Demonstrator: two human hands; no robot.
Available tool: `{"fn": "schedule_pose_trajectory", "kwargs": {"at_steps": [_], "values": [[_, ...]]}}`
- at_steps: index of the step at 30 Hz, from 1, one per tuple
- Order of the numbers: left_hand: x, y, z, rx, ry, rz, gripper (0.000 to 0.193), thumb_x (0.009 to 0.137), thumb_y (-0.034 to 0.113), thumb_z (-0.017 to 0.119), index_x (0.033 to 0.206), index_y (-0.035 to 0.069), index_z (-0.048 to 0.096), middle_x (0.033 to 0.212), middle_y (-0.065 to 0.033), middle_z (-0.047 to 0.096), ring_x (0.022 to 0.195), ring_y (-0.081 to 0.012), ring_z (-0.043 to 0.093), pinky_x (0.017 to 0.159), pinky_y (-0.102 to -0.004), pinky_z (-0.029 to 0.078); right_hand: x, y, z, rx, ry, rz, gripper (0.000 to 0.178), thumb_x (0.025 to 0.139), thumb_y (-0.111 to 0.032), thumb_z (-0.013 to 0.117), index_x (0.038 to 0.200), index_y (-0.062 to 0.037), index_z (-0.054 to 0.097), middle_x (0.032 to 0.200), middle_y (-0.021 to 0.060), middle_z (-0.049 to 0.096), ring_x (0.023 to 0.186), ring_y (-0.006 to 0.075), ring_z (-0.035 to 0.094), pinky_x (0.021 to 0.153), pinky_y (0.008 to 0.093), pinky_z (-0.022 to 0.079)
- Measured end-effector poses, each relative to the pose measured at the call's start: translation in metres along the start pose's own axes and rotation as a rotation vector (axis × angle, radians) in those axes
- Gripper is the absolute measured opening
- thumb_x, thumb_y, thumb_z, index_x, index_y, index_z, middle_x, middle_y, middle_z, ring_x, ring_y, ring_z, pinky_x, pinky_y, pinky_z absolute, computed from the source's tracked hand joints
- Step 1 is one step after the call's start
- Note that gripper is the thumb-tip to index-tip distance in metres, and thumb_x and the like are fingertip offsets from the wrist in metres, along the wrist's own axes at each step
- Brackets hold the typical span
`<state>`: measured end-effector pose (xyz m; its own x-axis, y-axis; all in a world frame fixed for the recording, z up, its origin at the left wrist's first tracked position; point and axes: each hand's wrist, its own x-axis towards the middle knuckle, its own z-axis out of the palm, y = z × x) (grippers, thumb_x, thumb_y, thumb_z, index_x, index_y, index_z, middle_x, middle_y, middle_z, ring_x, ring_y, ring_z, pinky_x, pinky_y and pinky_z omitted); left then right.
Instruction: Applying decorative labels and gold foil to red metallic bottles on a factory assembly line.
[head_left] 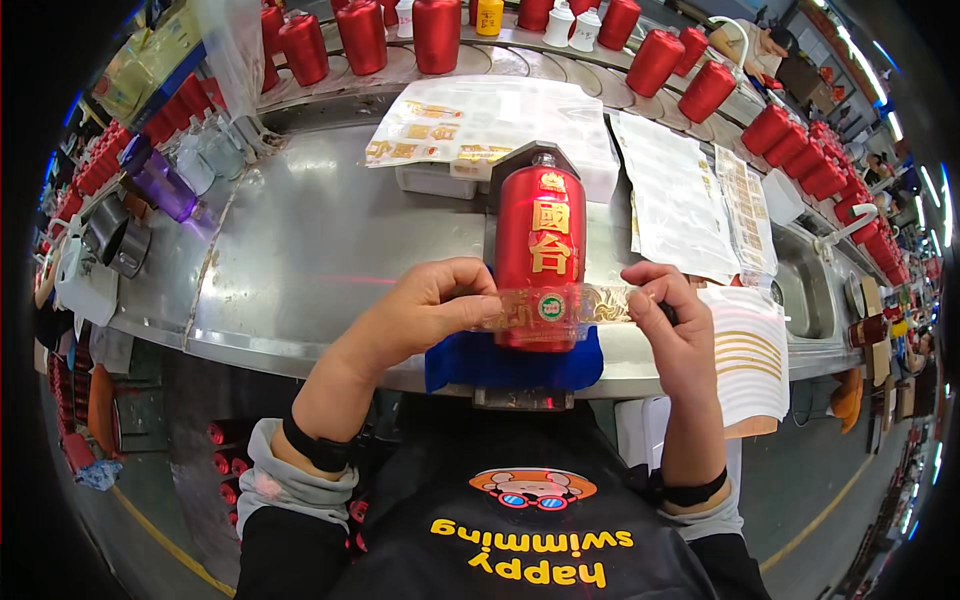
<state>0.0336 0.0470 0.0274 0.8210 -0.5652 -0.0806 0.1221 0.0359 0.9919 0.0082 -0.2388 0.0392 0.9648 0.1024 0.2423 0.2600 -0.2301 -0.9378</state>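
Left of centre in the frame, the grip of the left hand [435, 305] is pinched together on the left end of a clear, gold-patterned strip [608, 303]. At the centre, a red bottle [540, 200] lies face up, its lower end over a blue cloth [462, 364] at the edge of the metal surface [300, 260]; the strip crosses its lower front. Right of centre, the grip of the right hand [685, 335] is clamped on the strip's other end. Positioning the strip seems the step in hand; next probably calls for keeping it level and smoothing it down.

A purple cup [168, 188] sits left, a metal sink [808, 295] right.
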Motion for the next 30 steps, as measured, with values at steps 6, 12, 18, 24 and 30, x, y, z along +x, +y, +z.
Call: {"fn": "schedule_pose_trajectory", "kwargs": {"at_steps": [6,12,18,24,30], "values": [[0.006,-0.008,-0.003,-0.046,0.022,-0.003,0.016,0.094,0.018,0.063,0.091,0.003,0.060,0.085,0.0022,0.060,0.080,-0.0034,0.053,0.072,-0.0220,0.046,-0.007,0.021,0.003,0.046,0.014,0.000,0.014,0.093,-0.010,0.063,0.083,-0.0021,0.057,0.112,0.0098,0.059,0.087,0.0081,0.051,0.075,0.0228,0.042],[0.006,-0.012,-0.005,-0.060,0.040,0.002,0.015,0.094,0.018,0.063,0.091,0.004,0.060,0.083,0.0023,0.060,0.080,-0.0035,0.053,0.072,-0.0222,0.046,-0.007,0.026,0.007,0.056,-0.020,0.022,0.013,0.095,-0.011,0.060,0.086,-0.0024,0.057,0.114,0.0093,0.058,0.082,0.0057,0.050,0.074,0.0219,0.043],[0.009,-0.010,-0.004,-0.053,0.045,-0.008,0.016,0.094,0.019,0.063,0.090,0.004,0.060,0.083,0.0026,0.060,0.079,-0.0039,0.053,0.072,-0.0223,0.046,-0.008,0.028,0.008,0.118,-0.002,0.045,0.013,0.094,-0.010,0.062,0.085,-0.0023,0.058,0.111,0.0098,0.059,0.087,0.0080,0.051,0.077,0.0226,0.042],[0.010,-0.009,-0.005,-0.032,0.051,-0.033,0.016,0.093,0.019,0.063,0.090,0.004,0.059,0.082,0.0017,0.058,0.078,-0.0061,0.051,0.071,-0.0231,0.042,-0.008,0.030,0.010,0.129,0.014,0.056,0.014,0.092,-0.009,0.065,0.082,-0.0020,0.059,0.107,0.0104,0.060,0.093,0.0105,0.053,0.080,0.0238,0.042],[0.011,-0.008,-0.004,-0.022,0.047,-0.041,0.015,0.094,0.019,0.063,0.091,0.005,0.059,0.083,0.0018,0.059,0.078,-0.0060,0.052,0.072,-0.0231,0.042,-0.009,0.033,0.010,0.143,0.011,0.062,0.014,0.092,-0.010,0.065,0.082,-0.0021,0.059,0.107,0.0101,0.060,0.091,0.0099,0.053,0.079,0.0237,0.042]]}}
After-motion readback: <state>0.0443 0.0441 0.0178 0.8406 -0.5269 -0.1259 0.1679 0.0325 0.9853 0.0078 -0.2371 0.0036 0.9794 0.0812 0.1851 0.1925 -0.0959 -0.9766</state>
